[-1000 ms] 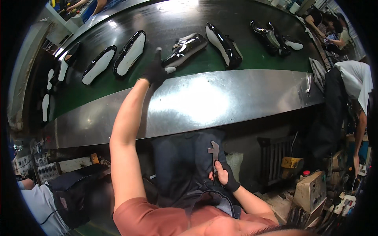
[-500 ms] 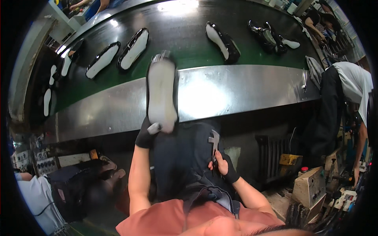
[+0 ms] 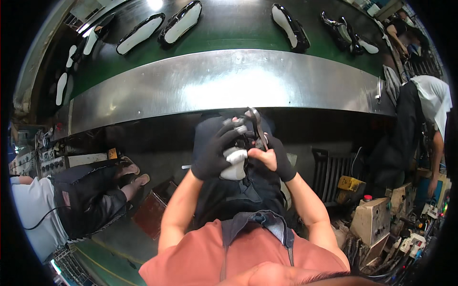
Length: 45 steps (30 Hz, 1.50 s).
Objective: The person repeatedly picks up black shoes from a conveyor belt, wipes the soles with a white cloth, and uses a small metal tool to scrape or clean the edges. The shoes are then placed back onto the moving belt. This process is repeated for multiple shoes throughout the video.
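My left hand (image 3: 215,151), in a black glove, grips a black shoe with a white sole (image 3: 234,162) over my lap, just below the steel edge of the conveyor. My right hand (image 3: 273,155), in a black fingerless glove, holds metal pliers (image 3: 255,125) against the shoe's upper part. Both hands meet at the shoe. More black shoes with white soles (image 3: 181,21) lie on the green belt (image 3: 229,28) above.
A steel apron (image 3: 143,95) runs along the belt's near side. A seated person (image 3: 81,200) is at my left, another person in a white shirt (image 3: 429,105) at the right. Boxes, cables and a machine (image 3: 377,219) crowd the lower right floor.
My left hand took a shoe off the belt and brought it down to my lap. My right hand rose with the pliers to meet it.
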Each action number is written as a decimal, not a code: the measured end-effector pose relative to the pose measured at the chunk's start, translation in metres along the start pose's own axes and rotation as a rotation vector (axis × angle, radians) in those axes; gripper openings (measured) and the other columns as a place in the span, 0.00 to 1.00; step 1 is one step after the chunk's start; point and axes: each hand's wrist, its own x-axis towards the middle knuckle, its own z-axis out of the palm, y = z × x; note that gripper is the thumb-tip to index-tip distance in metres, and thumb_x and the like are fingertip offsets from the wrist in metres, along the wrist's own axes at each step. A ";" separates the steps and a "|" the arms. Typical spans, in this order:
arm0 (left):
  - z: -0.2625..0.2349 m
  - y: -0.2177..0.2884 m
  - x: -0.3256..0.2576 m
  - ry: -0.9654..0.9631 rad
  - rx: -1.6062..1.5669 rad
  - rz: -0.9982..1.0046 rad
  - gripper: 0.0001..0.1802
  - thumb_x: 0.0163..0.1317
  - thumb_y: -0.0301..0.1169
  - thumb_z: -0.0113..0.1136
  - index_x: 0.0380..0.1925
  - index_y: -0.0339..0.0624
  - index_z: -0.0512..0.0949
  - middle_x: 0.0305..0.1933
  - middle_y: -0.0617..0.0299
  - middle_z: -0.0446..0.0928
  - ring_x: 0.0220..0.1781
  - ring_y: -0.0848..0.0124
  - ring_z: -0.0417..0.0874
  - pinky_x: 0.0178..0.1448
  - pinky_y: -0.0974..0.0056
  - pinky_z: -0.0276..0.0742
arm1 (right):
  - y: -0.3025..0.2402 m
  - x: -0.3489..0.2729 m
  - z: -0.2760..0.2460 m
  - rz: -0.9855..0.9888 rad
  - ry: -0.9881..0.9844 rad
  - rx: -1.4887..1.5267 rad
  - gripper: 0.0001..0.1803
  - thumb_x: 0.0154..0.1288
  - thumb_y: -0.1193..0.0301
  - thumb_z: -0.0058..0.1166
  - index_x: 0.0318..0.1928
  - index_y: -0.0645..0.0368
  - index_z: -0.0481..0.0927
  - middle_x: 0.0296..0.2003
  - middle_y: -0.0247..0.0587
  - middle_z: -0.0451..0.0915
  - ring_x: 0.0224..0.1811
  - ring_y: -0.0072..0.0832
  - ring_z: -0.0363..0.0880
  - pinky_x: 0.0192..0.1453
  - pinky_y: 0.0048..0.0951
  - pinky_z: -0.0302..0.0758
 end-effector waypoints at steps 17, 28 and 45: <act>0.028 -0.038 0.029 -0.085 -0.687 -0.108 0.37 0.72 0.58 0.33 0.35 0.38 0.82 0.43 0.58 0.77 0.51 0.66 0.78 0.58 0.60 0.72 | -0.004 -0.069 0.021 0.289 -0.299 0.444 0.23 0.80 0.56 0.32 0.56 0.61 0.73 0.42 0.36 0.80 0.46 0.19 0.78 0.52 0.23 0.73; 0.039 -0.032 0.017 0.033 -0.608 -0.223 0.38 0.72 0.59 0.32 0.32 0.38 0.83 0.40 0.59 0.78 0.51 0.64 0.75 0.59 0.61 0.69 | 0.043 -0.079 0.066 0.016 0.103 -0.216 0.23 0.78 0.58 0.39 0.29 0.59 0.76 0.20 0.30 0.73 0.22 0.23 0.70 0.28 0.30 0.68; 0.043 -0.028 0.018 0.042 -0.498 -0.253 0.45 0.64 0.70 0.34 0.30 0.39 0.84 0.42 0.58 0.80 0.56 0.63 0.73 0.62 0.58 0.68 | 0.024 -0.079 0.052 0.208 -0.010 -0.153 0.22 0.77 0.61 0.40 0.28 0.59 0.76 0.21 0.35 0.75 0.22 0.25 0.71 0.29 0.29 0.67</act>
